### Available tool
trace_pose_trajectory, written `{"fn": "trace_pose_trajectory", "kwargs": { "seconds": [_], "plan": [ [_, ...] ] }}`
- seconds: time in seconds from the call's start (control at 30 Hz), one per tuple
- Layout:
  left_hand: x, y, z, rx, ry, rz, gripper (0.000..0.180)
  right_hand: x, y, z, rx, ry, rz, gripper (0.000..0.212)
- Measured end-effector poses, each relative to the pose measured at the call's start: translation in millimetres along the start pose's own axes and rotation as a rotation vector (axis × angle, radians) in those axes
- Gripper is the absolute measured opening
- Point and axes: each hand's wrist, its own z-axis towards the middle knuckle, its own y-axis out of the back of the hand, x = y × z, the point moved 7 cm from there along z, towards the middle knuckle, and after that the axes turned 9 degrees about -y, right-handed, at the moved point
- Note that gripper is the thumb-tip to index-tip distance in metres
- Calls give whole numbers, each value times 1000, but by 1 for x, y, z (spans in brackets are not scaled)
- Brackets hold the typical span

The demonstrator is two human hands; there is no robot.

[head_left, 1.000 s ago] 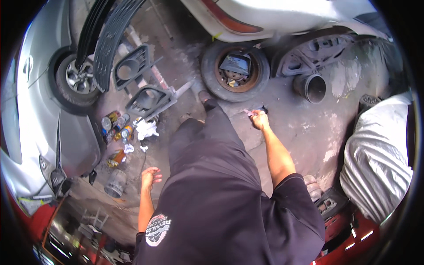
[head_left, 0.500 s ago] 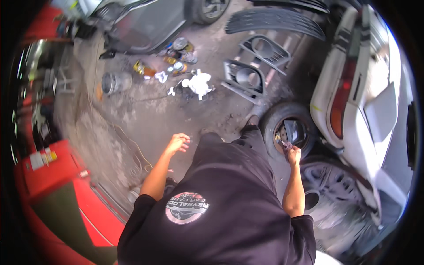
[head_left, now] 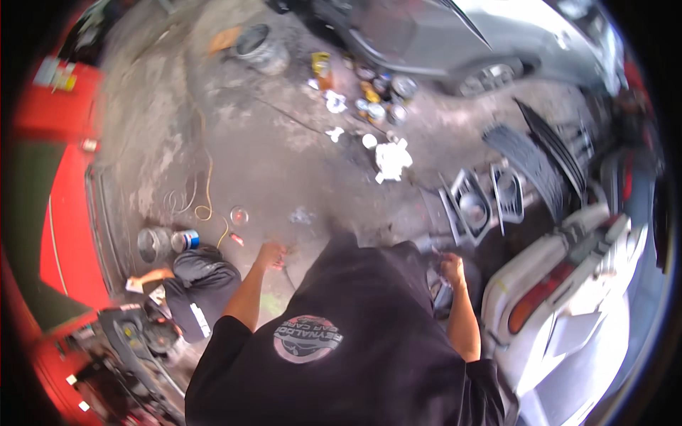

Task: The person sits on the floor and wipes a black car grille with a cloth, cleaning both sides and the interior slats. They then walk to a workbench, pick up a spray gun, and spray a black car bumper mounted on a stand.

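Above stained floor [head_left: 277, 170], hands [head_left: 271, 255] [head_left: 452, 270] apart, white car [head_left: 590, 316] alongside

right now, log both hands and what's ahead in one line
left hand: no item visible | right hand: grip blurred | ahead: white crumpled heap, grey vented trim

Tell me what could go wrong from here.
A foot might catch on the yellow cord lying loose on the floor. A step to the left might bump the co-worker in black, low down close to the person's left hand. A careless foot might also knock over the cans crowded near the white rags.
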Motion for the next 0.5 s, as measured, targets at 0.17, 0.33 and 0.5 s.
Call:
{"fn": "trace_pose_trajectory", "kwargs": {
  "seconds": [0.17, 0.33, 0.5],
  "plan": [
    [-29, 41, -8, -156, -110, -125, 23, 141, -30, 29, 220, 3, -75, 40],
    [-53, 35, 7, -168, -209, -260, 23, 227, -57, 70, 252, 153, -207, 28],
    [-28, 27, 47, -116, -166, -373, 22, 295, -76, 115, 212, 214, -238, 23]
  ]
}}
